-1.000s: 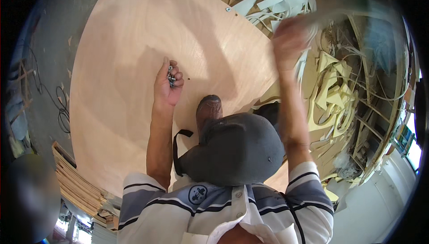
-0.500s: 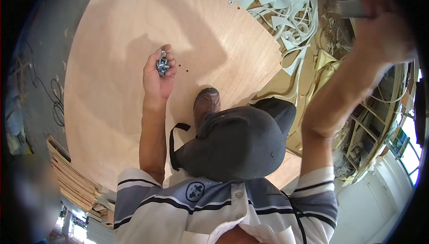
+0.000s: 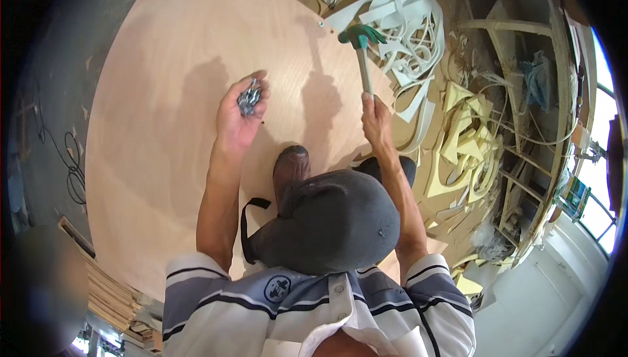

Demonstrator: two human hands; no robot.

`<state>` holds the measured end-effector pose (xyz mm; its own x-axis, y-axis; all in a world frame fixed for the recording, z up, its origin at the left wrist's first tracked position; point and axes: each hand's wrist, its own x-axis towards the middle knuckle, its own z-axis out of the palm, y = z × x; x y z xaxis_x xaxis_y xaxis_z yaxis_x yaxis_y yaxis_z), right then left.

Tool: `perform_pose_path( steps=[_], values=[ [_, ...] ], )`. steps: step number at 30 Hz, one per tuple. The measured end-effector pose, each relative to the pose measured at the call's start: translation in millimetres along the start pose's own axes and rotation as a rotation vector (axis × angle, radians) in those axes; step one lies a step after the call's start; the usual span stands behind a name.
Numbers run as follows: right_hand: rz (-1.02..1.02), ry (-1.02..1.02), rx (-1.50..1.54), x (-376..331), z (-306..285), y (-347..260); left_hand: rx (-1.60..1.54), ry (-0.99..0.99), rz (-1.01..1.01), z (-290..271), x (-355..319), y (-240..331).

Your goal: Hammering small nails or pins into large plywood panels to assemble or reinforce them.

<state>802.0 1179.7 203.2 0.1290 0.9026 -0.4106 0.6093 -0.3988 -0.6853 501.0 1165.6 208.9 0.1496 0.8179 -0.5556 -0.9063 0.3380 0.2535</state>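
My left hand is palm up over a large pale plywood sheet, its fingers curled around a heap of small shiny metal fittings. In my right hand is a claw hammer, gripped by its light handle. Its green head is raised over the sheet's right edge, close to a small metal fitting at that edge. Beside that fitting is a small dark hole. Another hole shows just right of my left wrist.
My brown shoe rests on the plywood. White offcut strips lie tangled beyond its right edge, with yellow foam scraps nearer. A wooden frame stands far right. Black cable lies on the floor at left, above stacked boards.
My right hand has swung in from the far upper right, bringing the hammer over the plywood's edge. The left hand keeps its fittings and has shifted slightly right in the picture.
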Motion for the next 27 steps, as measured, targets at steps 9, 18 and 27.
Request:
perform_pose_path(
  steps=[9,18,27],
  values=[
    [0.125,-0.049,-0.074,-48.9,-4.1,43.1,0.003,-0.064,-0.112,22.3,47.3,-23.3],
    [0.068,0.044,0.039,-53.6,16.4,47.7,0.427,0.008,-0.083,17.5,143.8,-41.2],
    [0.118,0.036,0.07,-57.5,21.8,52.1,0.587,-0.064,-0.175,30.5,196.6,-52.4]
  ],
)
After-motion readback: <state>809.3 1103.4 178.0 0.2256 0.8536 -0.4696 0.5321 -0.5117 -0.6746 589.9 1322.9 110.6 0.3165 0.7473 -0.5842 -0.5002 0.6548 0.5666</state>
